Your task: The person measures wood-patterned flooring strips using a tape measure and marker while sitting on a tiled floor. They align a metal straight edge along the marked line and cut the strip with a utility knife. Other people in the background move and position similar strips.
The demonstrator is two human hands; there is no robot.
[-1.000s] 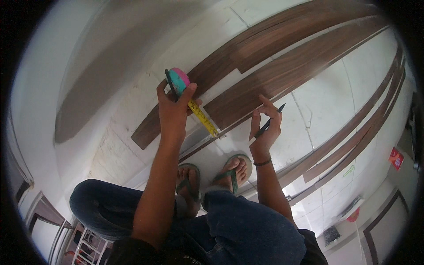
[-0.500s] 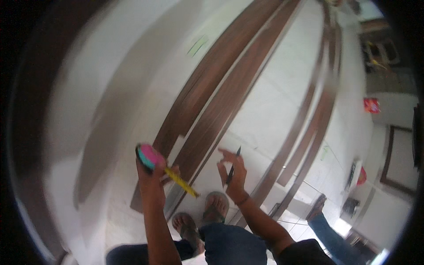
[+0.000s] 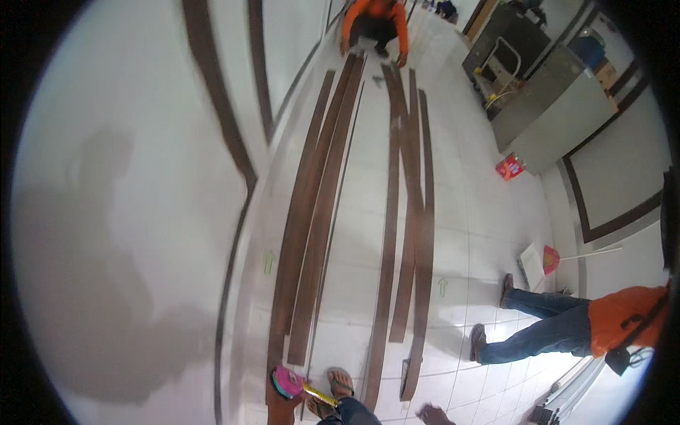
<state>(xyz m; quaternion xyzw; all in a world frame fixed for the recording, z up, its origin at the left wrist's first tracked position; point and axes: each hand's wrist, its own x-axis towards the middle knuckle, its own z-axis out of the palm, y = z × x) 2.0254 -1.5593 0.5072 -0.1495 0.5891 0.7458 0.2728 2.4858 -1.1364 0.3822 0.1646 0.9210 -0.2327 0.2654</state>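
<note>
At the lower edge my left hand (image 3: 285,409) is closed around a pink and turquoise tape measure (image 3: 287,382). A short length of its yellow blade (image 3: 320,395) sticks out to the right, above my sandalled feet. The tape measure is over the near end of the long brown planks (image 3: 306,322) on the left. My right hand (image 3: 433,414) shows only in part at the bottom edge, right of the other brown planks (image 3: 418,297). Its fingers are dark and blurred, and I cannot make out anything in them.
A person in orange (image 3: 379,21) squats at the planks' far ends. Another person (image 3: 552,319) stands at right, near a dustpan (image 3: 550,260) and long metal profiles (image 3: 567,397). A red can (image 3: 510,166) stands by grey cabinets (image 3: 556,106). A white wall (image 3: 142,177) runs along the left.
My view has lifted, showing the planks' full length and both people. Both hands now sit lower in the picture. The pen seen in my right hand earlier no longer shows.
</note>
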